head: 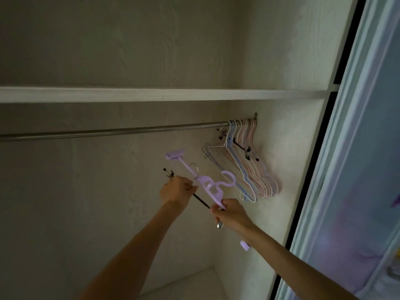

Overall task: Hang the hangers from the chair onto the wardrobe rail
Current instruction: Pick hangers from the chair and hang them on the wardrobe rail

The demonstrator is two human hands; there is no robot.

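Below the rail [108, 132], the left hand [176, 191] gripped a black clip hanger [201, 200]; the right hand [230, 215] pinched a lilac clip hanger [207, 187] (remaining hangers [249, 165] hung at the rail's right end).

A lilac clip hanger [207, 187] and a black clip hanger [200, 199] tilt below the steel rail [112, 131]; pastel hangers [249, 165] bunch at its right end.

A home bedroom wardrobe: above the hands run a metal rail [112, 131] carrying hangers [249, 161] and a shelf [151, 95].
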